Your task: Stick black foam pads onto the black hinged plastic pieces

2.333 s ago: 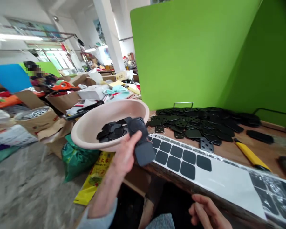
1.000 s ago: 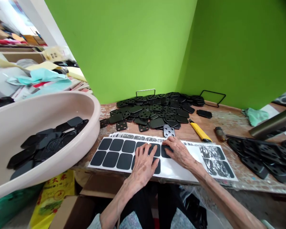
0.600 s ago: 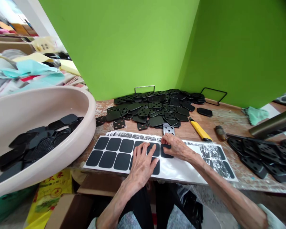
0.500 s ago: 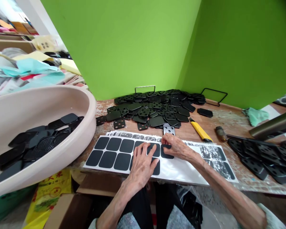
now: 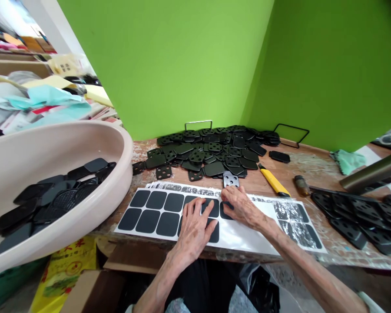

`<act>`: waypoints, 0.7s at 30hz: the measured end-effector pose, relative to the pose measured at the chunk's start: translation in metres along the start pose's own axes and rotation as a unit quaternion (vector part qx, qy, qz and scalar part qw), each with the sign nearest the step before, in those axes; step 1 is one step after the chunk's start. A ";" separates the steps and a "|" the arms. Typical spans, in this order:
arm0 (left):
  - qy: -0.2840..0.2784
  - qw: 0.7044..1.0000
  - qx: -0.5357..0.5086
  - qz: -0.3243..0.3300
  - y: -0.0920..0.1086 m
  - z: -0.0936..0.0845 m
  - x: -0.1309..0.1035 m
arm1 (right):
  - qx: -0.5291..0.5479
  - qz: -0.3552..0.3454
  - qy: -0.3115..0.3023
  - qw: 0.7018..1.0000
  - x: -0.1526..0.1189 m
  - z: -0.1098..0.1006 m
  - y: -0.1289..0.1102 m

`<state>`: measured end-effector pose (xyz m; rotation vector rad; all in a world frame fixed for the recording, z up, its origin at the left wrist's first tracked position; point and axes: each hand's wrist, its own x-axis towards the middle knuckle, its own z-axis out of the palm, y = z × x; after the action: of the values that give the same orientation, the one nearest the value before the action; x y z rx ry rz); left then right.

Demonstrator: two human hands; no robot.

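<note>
In the lower middle of the frame, a white sheet (image 5: 244, 234) with rows of dark rounded squares lies along the front edge of a worn wooden table (image 5: 313, 167). The left hand (image 5: 195, 226) rests palm down on the sheet, its fingers slightly apart and reaching over some of the squares. Just to its right in the frame, the right hand (image 5: 239, 203) bends its fingers over the dark square (image 5: 226, 211) at the right end of the upper row; whether they clamp its edge or only touch it cannot be told. A grey plate with holes (image 5: 230, 179) lies just above the right hand's fingertips. A wide heap of black plates (image 5: 211, 152), some with holes, fills the centre of the frame, in front of a bright green panel (image 5: 169, 61). Right of the heap are a yellow-handled cutter (image 5: 275, 181), a small brown bottle (image 5: 301, 185) and, near the right edge, a green cloth (image 5: 348, 160) beside a tilted metallic cylinder (image 5: 373, 171). More black plates lie in overlapping rows at the lower right. At the left, a large pale pink basin (image 5: 117, 174) holds dark pieces (image 5: 52, 193), with a yellow bag (image 5: 67, 271) partly visible below it.
</note>
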<state>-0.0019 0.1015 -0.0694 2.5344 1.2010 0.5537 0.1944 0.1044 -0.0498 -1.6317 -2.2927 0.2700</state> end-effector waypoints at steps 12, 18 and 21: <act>0.013 1.000 -0.017 -0.001 0.000 -0.001 -0.005 | 0.013 0.021 0.118 0.993 -0.033 0.012 -0.012; 0.004 1.000 -0.017 -0.013 0.003 -0.003 -0.005 | 0.212 0.160 0.233 0.936 -0.077 -0.023 0.000; 0.001 1.000 -0.011 -0.017 0.008 -0.002 -0.010 | 0.404 0.282 0.259 0.831 -0.097 -0.030 0.001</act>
<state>-0.0034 0.0887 -0.0667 2.4915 1.2301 0.5572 0.2353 0.0126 -0.0360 -1.5698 -1.0127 0.7093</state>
